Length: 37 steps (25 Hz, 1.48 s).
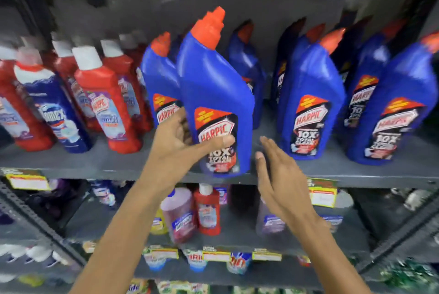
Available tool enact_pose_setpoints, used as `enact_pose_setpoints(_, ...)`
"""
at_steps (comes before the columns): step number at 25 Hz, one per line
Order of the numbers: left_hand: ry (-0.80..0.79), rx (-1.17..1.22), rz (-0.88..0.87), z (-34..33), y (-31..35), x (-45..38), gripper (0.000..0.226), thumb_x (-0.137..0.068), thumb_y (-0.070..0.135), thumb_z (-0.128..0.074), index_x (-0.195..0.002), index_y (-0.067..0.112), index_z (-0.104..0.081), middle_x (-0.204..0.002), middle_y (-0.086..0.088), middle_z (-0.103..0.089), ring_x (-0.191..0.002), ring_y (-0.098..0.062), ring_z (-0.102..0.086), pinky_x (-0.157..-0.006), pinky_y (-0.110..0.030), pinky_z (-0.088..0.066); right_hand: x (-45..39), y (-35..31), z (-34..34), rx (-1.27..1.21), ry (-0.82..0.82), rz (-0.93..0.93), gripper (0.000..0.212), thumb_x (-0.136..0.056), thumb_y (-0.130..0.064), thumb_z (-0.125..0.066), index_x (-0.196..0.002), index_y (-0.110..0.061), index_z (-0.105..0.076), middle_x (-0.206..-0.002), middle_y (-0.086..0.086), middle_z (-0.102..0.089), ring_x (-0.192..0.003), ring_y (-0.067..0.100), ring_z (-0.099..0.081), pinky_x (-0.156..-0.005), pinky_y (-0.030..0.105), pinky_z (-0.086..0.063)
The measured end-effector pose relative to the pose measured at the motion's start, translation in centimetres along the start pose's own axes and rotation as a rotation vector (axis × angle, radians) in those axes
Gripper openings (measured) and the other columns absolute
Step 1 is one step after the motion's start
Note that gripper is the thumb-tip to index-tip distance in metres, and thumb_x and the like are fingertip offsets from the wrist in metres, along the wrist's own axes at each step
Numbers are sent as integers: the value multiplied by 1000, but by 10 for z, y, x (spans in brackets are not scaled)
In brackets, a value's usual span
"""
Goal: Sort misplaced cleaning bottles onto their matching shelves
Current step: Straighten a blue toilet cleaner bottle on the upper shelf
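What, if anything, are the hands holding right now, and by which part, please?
The left hand grips a blue Harpic bottle around its lower body, thumb across the label. The right hand is open, holding nothing.

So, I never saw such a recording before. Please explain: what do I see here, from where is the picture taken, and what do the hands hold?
There is no machine here, only a person with bare hands. The one picture comes from a camera worn on the head, looking forward and down at shop shelves.

The left hand grips a blue Harpic bottle with an orange cap, at the front edge of the upper shelf. The right hand is open beside it and holds nothing.

To the right stand more blue Harpic bottles. To the left stand red bottles with white caps, and one dark blue Domex bottle among them. The lower shelves hold other, blurred products.
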<state>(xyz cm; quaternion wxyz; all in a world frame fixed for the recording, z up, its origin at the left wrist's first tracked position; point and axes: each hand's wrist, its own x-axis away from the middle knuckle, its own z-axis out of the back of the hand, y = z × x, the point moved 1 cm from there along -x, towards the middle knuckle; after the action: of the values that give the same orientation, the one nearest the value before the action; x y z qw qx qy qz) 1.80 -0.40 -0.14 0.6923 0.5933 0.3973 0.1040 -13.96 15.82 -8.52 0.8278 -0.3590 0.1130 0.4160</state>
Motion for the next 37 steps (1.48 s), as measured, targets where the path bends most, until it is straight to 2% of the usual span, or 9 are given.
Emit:
enact_pose_setpoints(3,-29,-44,42,-19,-19,-36,65,-68,15,-100,-127,19,-71,-119,1,-86,-107,-12,-82,-90,-27,-66,-2,8,-8,83,5,5,48,-113,-30,-51,-153,-5,-57,-156,15,-63,-142,32,-62,-119,37,-47)
enact_pose_setpoints(6,-37,-65,97,-28,-43,-57,61,-76,5,-97,-128,20,-70,-118,4,-86,-107,-10,-81,-87,-23,-65,0,14,-15,164,-6,54,50,-109,-31,-47,-147,-2,-63,-151,17,-67,-139,34,-65,-120,44,-49)
enact_pose_setpoints(9,-23,-12,146,-32,-60,-68,63,-73,10,-98,-128,20,-70,-117,4,-86,-111,-16,-81,-90,-29,-67,0,14,-19,250,4,65,55,-108,-32,-39,-147,-2,-64,-153,14,-66,-143,28,-63,-125,41,-46)
enact_pose_setpoints(12,-48,1,176,-33,-64,-77,68,-68,20,-99,-129,23,-69,-118,5,-86,-109,-12,-81,-88,-27,-66,0,13,-20,273,8,52,59,-106,-34,-35,-148,-3,-63,-155,13,-65,-145,26,-62,-127,40,-45)
enact_pose_setpoints(14,-90,4,190,-31,-65,-81,65,-72,17,-99,-130,26,-70,-117,6,-86,-108,-10,-81,-85,-24,-65,0,13,-21,273,4,37,60,-105,-34,-36,-148,-4,-63,-156,12,-64,-146,24,-61,-127,40,-45)
enact_pose_setpoints(18,-138,16,215,-27,-61,-83,69,-64,28,-99,-127,29,-70,-114,9,-86,-106,-7,-81,-82,-21,-65,1,11,-22,281,-2,23,60,-105,-34,-36,-149,-4,-63,-156,11,-63,-146,23,-61,-127,39,-44)
enact_pose_setpoints(23,-202,6,230,-23,-59,-82,60,-68,26,-96,-122,35,-71,-113,12,-86,-107,-4,-81,-82,-19,-65,1,12,-22,288,0,20,55,-105,-32,-43,-148,-5,-64,-155,10,-64,-145,22,-62,-127,38,-44)
enact_pose_setpoints(31,-198,-40,226,-23,-62,-81,62,-73,29,-100,-127,36,-70,-123,7,-84,-115,-10,-79,-89,-25,-65,1,10,-24,307,41,26,62,-105,-36,-32,-146,-4,-66,-152,11,-67,-142,23,-65,-125,39,-46)
enact_pose_setpoints(37,-166,-67,205,-24,-63,-78,59,-73,34,-98,-126,38,-71,-124,8,-84,-116,-10,-79,-89,-24,-65,2,8,-24,308,46,17,57,-105,-33,-38,-147,-4,-65,-153,11,-66,-144,23,-63,-126,39,-45)
